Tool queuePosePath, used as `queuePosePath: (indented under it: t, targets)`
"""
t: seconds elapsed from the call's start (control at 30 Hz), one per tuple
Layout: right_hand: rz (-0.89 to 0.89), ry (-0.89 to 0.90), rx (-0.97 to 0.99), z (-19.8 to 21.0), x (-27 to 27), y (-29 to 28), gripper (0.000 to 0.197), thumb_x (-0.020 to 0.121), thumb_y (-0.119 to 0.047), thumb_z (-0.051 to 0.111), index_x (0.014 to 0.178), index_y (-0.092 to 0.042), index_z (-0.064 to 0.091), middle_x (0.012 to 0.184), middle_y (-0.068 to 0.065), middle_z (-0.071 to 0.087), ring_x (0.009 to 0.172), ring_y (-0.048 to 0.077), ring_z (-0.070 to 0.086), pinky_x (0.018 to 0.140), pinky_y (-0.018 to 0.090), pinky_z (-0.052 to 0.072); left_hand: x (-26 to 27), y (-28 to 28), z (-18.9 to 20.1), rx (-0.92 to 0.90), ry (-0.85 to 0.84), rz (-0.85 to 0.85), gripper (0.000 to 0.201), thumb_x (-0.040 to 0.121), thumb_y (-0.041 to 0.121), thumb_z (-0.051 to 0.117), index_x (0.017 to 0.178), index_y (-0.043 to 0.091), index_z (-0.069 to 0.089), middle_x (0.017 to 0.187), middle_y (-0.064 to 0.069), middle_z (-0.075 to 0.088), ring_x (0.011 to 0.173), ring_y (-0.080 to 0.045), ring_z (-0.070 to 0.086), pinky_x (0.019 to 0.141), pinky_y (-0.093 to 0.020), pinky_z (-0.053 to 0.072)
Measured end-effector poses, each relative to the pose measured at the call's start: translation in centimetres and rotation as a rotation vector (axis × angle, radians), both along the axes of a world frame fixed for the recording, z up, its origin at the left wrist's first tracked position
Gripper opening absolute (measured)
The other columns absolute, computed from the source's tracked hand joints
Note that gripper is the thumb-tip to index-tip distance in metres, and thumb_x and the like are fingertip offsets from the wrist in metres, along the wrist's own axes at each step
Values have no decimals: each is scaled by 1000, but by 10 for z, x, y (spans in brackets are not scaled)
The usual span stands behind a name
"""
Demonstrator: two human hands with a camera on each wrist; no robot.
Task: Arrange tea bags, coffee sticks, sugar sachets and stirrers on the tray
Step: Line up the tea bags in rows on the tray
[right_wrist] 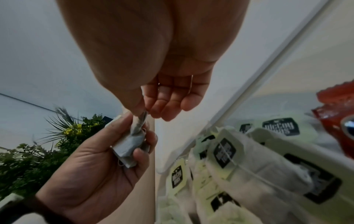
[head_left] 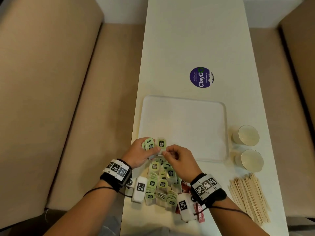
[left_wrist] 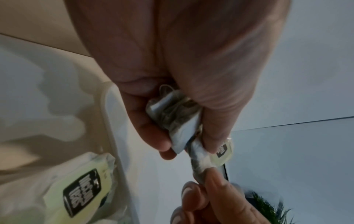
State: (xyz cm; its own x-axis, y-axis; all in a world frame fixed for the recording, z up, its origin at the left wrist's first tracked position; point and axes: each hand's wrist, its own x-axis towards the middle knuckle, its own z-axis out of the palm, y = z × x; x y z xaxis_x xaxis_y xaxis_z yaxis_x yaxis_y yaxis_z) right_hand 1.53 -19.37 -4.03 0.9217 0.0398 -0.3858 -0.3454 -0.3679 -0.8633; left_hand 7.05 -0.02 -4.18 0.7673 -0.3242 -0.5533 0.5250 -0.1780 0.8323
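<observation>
The person is working over the near-left corner of the white tray (head_left: 185,128), which is lying on the long white table (head_left: 196,40) with its bed showing nothing on it. The left hand (head_left: 139,155) is gripping a small stack of tea bags (head_left: 148,145), fingers and thumb curled round the bundle, green tags facing up. The right hand (head_left: 179,159) is pinching the lower edge of one more tea bag (head_left: 161,144) between thumb and forefinger, its other fingers hanging loosely curled; this bag is sitting just beside the stack, touching it on the right, and its long axis is running away from the person toward the tray. Both hands are hovering right at the tray's near rim, so the open bed is lying straight ahead and slightly right of them, with the right hand the nearer one to it. The loose heap of tea bags (head_left: 161,183) is lying on the table beneath and behind the wrists, red sachets (head_left: 198,213) partly under the right wrist, and the wooden stirrers (head_left: 250,196) well off to the right, near two paper cups (head_left: 245,135). The next step is probably squaring this bag onto the stack before setting it forward
</observation>
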Motion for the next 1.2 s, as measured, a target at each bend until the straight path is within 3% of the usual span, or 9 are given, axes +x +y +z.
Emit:
queuePosePath:
  t: [0.17, 0.3, 0.53, 0.67, 0.8, 0.97, 1.2]
  targets:
    - [28, 30, 9, -11, 12, 3, 14, 95, -33, 67, 83, -24, 67, 63, -11, 54, 57, 2, 46, 59, 18, 42, 11, 4, -9, 18, -8, -3, 18, 89, 14, 74, 98, 1, 67, 77, -1, 70, 70, -14, 65, 64, -28, 53]
    - [63, 24, -28, -17, 31, 1, 18, 95, -33, 67, 79, -26, 66, 58, -17, 52, 55, 1, 45, 58, 14, 38, 27, 8, -10, 34, -7, 45, 6, 91, 13, 71, 96, 11, 69, 79, 2, 70, 71, -12, 65, 62, -28, 54]
    - [48, -9, -73, -28, 91, -4, 22, 94, -38, 67, 80, -21, 67, 67, 1, 64, 57, 8, 52, 60, 22, 47, 75, 26, -13, 274, -76, 218, 5, 90, 16, 72, 93, 14, 68, 79, -1, 67, 62, -10, 60, 55, -25, 50]
    - [47, -51, -156, -31, 137, -1, 16, 95, -34, 68, 85, -22, 68, 69, -12, 63, 59, -2, 53, 59, 11, 38, 106, 36, -19, 503, -182, 144, 11, 88, 21, 69, 83, 12, 67, 76, -8, 68, 64, -17, 57, 65, -34, 51]
    - [45, -79, -212, -36, 169, 6, 13, 95, -29, 67, 84, -22, 67, 64, -13, 59, 59, -1, 51, 59, 12, 35, 117, 35, -25, 623, -203, 47, 23, 86, 28, 70, 76, 8, 68, 75, -9, 70, 67, -27, 62, 67, -38, 54]
    - [100, -56, -285, -48, 180, 12, 12, 97, -31, 63, 89, -23, 67, 71, -10, 63, 71, 10, 59, 66, 24, 40, 112, 30, -31, 724, -244, -63, 37, 86, 28, 72, 58, 14, 51, 58, -2, 54, 57, -21, 46, 53, -27, 37]
    - [114, -68, -285, -52, 183, 12, 14, 96, -31, 62, 85, -25, 64, 70, -7, 63, 68, 6, 56, 61, 20, 39, 112, 33, -28, 725, -213, -87, 43, 87, 25, 69, 52, 15, 46, 50, 0, 45, 51, -19, 38, 49, -29, 31]
